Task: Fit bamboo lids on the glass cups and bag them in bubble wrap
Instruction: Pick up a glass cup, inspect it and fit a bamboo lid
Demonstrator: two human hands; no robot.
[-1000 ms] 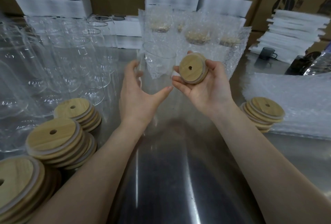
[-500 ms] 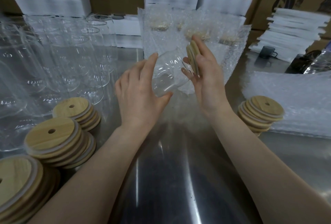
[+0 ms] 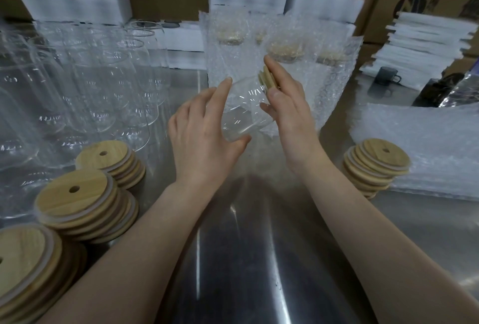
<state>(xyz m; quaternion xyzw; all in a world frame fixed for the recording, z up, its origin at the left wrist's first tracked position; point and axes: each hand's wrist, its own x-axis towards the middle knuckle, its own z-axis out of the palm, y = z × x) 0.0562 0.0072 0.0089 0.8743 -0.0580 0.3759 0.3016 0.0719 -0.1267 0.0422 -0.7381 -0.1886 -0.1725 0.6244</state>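
Note:
A clear glass cup (image 3: 242, 108) lies tilted in the air above the steel table, its mouth pointing up and to the right. My left hand (image 3: 204, 137) cups its base and side. My right hand (image 3: 287, 106) presses a round bamboo lid (image 3: 267, 80) against the cup's mouth, the lid seen edge-on between my fingers. Behind them stand several bubble-wrapped cups (image 3: 282, 49) with lids on.
Rows of bare glass cups (image 3: 85, 85) fill the left of the table. Stacks of bamboo lids (image 3: 85, 196) sit at the near left, one more lid stack (image 3: 375, 163) at the right beside flat bubble-wrap bags (image 3: 427, 142). White boxes and cartons line the back.
The cup went from upright to tilted in my left hand. My right hand turned the lid from face-up to edge-on and brought it onto the cup's mouth.

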